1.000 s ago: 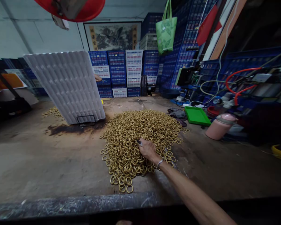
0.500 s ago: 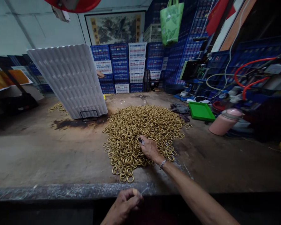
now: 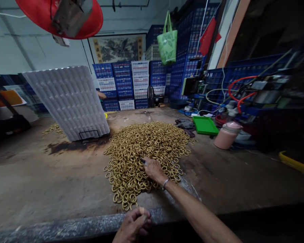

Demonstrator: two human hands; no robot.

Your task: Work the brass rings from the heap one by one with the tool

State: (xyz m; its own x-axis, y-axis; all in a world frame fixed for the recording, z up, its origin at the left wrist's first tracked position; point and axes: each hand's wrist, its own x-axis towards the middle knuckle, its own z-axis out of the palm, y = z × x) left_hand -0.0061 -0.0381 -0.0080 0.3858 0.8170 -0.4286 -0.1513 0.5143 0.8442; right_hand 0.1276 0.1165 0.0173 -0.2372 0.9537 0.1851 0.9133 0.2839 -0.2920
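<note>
A wide heap of brass-coloured rings [image 3: 154, 138] lies on the worktable. My right hand [image 3: 155, 171], with a metal bangle [image 3: 165, 183] at the wrist, reaches into the near side of the heap. Its fingers are closed on a small dark-and-grey tool [image 3: 143, 162], whose kind I cannot make out. At the table's front edge my left hand [image 3: 134, 223] is held close to the nearest rings, thumb and fingers pressed together. What it pinches, if anything, is too small to name.
A ribbed white plastic panel [image 3: 68, 101] leans on a black wire stand [image 3: 89, 135] at left. To the right are a green tray [image 3: 205, 125] and a pink bottle [image 3: 226, 136]. A red lamp shade [image 3: 91, 20] hangs overhead. Another person's hand [image 3: 101, 95] shows beyond the panel.
The camera has turned, so the scene sits lower and further left, and more of the red lamp shade shows. Both hands keep nearly the same places by the heap.
</note>
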